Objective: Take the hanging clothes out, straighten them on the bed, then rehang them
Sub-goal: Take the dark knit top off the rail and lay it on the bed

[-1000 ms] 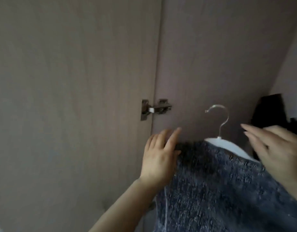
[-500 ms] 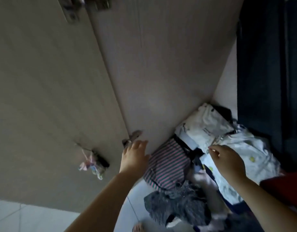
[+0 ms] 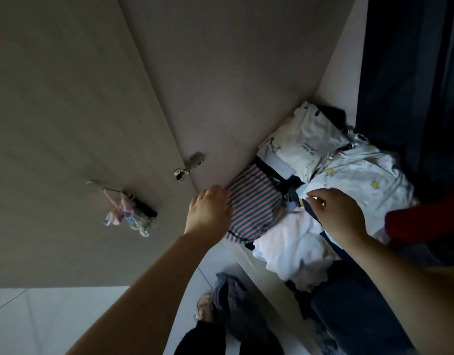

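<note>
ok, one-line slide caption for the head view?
Left hand at the striped garment, right hand over the clothes pile.

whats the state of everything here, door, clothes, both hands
wardrobe door, swung open
striped top, lying crumpled
white clothes, heaped, unfolded
dark clothes, hanging
left hand, fingers curled at the striped top's edge, grip unclear
right hand, curled over the white clothes, grip unclear

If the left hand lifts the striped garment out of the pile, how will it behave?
Probably floppy: the striped garment lies creased and folded, so it should droop from the left hand. Likely light, as it looks like thin cloth. It may drag the white garment lying against its edge.
</note>
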Demonstrator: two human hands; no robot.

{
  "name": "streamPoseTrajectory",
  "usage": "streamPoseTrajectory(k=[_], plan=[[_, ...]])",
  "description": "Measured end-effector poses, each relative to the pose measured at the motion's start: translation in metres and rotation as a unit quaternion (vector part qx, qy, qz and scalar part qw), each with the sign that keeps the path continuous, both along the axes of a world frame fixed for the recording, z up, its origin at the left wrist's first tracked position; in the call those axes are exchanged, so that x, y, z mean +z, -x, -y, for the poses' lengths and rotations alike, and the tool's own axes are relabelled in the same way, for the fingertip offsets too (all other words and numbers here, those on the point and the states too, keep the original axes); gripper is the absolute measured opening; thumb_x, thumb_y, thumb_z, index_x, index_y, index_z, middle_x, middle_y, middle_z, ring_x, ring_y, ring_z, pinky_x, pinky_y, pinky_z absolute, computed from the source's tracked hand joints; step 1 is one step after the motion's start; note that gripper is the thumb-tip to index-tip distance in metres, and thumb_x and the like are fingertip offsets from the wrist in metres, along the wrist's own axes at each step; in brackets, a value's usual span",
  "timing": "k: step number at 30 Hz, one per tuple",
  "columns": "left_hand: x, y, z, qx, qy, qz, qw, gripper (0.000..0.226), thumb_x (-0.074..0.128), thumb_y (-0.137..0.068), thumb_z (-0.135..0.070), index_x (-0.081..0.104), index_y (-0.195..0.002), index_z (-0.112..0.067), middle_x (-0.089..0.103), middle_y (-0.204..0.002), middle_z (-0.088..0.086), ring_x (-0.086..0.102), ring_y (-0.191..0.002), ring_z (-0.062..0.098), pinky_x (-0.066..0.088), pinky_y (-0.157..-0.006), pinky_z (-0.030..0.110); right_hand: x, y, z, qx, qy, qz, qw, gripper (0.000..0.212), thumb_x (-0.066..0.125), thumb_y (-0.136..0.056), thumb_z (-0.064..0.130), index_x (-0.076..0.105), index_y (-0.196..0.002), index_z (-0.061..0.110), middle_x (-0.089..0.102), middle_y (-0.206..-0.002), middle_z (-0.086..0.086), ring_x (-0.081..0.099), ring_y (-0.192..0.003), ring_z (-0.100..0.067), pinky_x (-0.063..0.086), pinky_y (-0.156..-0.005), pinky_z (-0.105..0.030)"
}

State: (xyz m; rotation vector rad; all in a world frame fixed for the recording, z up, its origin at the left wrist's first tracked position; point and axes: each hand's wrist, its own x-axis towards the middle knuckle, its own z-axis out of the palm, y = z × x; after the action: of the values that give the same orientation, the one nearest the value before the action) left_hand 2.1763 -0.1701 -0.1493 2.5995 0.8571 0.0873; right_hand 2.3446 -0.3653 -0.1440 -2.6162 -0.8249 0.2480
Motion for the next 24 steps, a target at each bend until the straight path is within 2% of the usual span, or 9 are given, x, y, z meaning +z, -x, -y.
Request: streamPoseTrajectory(k=[2,5,10,15,19,24], plan=[[-0.008,0.005,0.003,-0.017,0.007,-0.011,1.0,0.028,0.052,-0.088,-0.026,0.055,-0.115,-0.019,0.051,-0.12,-0.001,0.047,-0.113,0.021,0.032,-0.098,0.034,-0.006,0.014,0.002,0.0,0.001,0.007,1.0,0.022,0.053,-0.093,0.021,0.068,-0.107,0.011,0.066,-0.099,-0.012,0.06,-0.093,-0.029,0.044,-0.074,-0.033],[-0.023,0.011,0.005,-0.075,0.016,-0.038,0.996,0.032,0.053,-0.09,-0.028,0.053,-0.121,-0.02,0.049,-0.127,0.0,0.046,-0.116,0.021,0.033,-0.1,0.037,-0.017,0.042,0.006,-0.021,-0.006,0.011,1.0,0.018,0.055,-0.092,0.016,0.07,-0.096,0.006,0.064,-0.087,-0.017,0.06,-0.084,-0.032,0.047,-0.069,-0.037],[-0.052,0.025,-0.002,-0.183,0.012,-0.063,0.981,0.032,0.052,-0.092,-0.029,0.052,-0.122,-0.018,0.046,-0.132,0.003,0.046,-0.118,0.024,0.033,-0.101,0.04,-0.053,0.098,0.014,-0.085,0.025,0.001,0.996,0.022,0.054,-0.092,0.02,0.07,-0.1,0.007,0.066,-0.09,-0.014,0.06,-0.083,-0.028,0.042,-0.067,-0.033],[-0.086,0.056,-0.005,-0.277,0.008,-0.07,0.958,0.037,0.05,-0.093,-0.031,0.05,-0.128,-0.018,0.041,-0.139,0.002,0.039,-0.127,0.022,0.028,-0.105,0.037,-0.104,0.18,0.018,-0.172,0.044,-0.044,0.983,0.02,0.057,-0.092,0.021,0.07,-0.094,0.007,0.067,-0.087,-0.015,0.061,-0.084,-0.03,0.043,-0.071,-0.037],[-0.124,0.082,0.004,-0.335,0.016,-0.101,0.937,0.041,0.045,-0.096,-0.032,0.043,-0.135,-0.02,0.036,-0.144,0.002,0.033,-0.132,0.019,0.022,-0.107,0.032,-0.151,0.244,0.036,-0.221,0.062,-0.127,0.965,0.021,0.054,-0.093,0.022,0.068,-0.085,0.008,0.063,-0.078,-0.008,0.062,-0.08,-0.027,0.043,-0.066,-0.032],[-0.182,0.1,0.026,-0.388,0.025,-0.155,0.908,0.04,0.045,-0.095,-0.032,0.044,-0.132,-0.018,0.04,-0.141,0.003,0.038,-0.128,0.019,0.027,-0.107,0.031,-0.21,0.283,0.068,-0.261,0.091,-0.228,0.934,0.023,0.05,-0.095,0.028,0.067,-0.103,0.014,0.066,-0.097,-0.007,0.061,-0.088,-0.02,0.044,-0.075,-0.026]])
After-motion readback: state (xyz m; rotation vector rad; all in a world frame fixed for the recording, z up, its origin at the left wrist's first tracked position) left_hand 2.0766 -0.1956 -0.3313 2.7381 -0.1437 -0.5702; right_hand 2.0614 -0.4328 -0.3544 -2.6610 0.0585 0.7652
